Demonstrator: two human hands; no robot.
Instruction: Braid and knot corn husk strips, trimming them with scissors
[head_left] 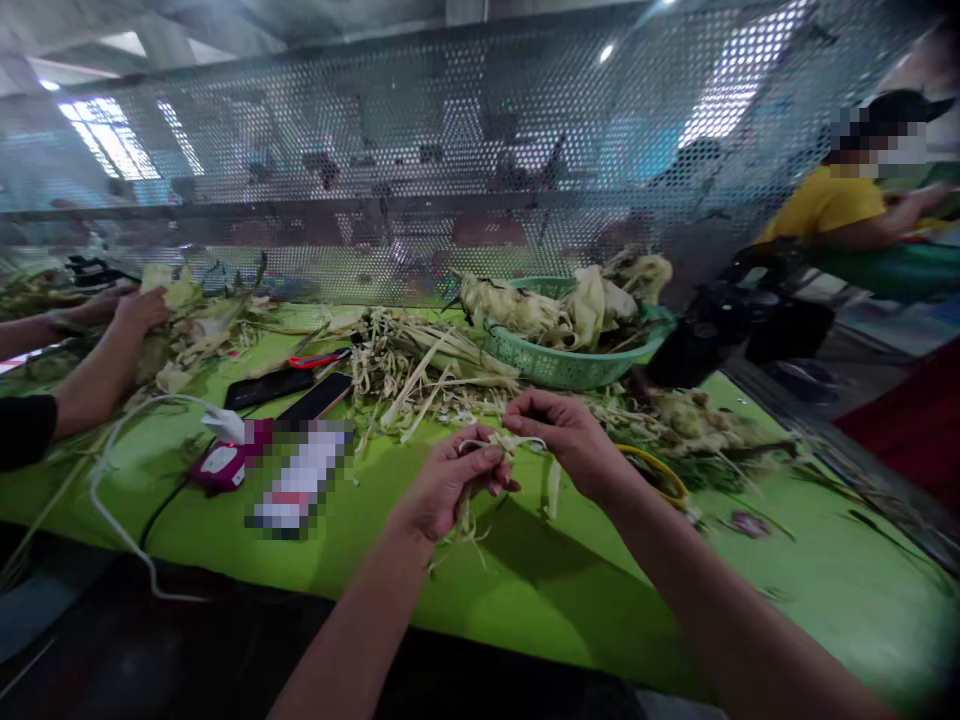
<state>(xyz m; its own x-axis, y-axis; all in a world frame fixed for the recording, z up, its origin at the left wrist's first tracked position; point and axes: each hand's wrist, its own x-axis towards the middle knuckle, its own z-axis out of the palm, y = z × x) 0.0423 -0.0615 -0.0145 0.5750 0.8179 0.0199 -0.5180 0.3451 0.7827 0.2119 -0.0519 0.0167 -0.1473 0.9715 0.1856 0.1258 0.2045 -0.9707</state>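
Note:
Above the green tabletop (540,590), my left hand (454,480) is closed around a small bunch of pale corn husk strips (499,440). Loose fibres (466,520) hang below its fingers. My right hand (559,432) is just to the right, thumb and forefinger pinched on one end of a thin strip from the same bunch. Another narrow strip (553,488) hangs under the right hand. Beyond both hands lies a heap of knotted husk strips (420,365). How the strips are looped between the fingers is partly hidden.
A green plastic basket (577,365) with husks stands behind my hands. Left lie two dark phones (319,400), red-handled scissors (319,360) and a purple power block (217,465) with a white cable. A co-worker's hands (139,310) handle husks at far left. Perforated metal panel (420,150) behind.

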